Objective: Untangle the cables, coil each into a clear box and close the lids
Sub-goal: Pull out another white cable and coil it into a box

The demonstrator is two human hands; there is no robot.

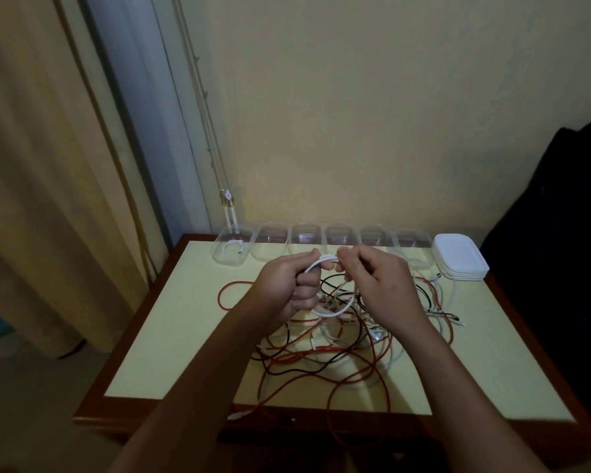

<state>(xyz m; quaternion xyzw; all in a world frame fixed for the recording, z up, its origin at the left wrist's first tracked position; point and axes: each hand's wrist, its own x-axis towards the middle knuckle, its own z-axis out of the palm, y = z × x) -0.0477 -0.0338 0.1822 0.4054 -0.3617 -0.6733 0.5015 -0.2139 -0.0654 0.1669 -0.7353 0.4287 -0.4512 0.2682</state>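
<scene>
A tangle of orange, black and white cables (pixel 325 349) lies on the pale yellow table top (pixel 171 336). My left hand (pixel 287 288) grips a loop of white cable (pixel 331 312) above the tangle. My right hand (pixel 379 285) pinches the same white cable near its top end, close to my left fingers. Several clear boxes (pixel 304 240) stand in a row along the table's far edge. The leftmost box (pixel 231 249) holds a coiled white cable. A stack of white lids (pixel 459 257) sits at the right end of the row.
The table has a dark wooden rim (pixel 116 356) and stands against a beige wall. A curtain (pixel 48 165) hangs on the left. Something dark (pixel 567 233) stands to the right of the table. One orange cable (pixel 335 435) hangs over the near edge.
</scene>
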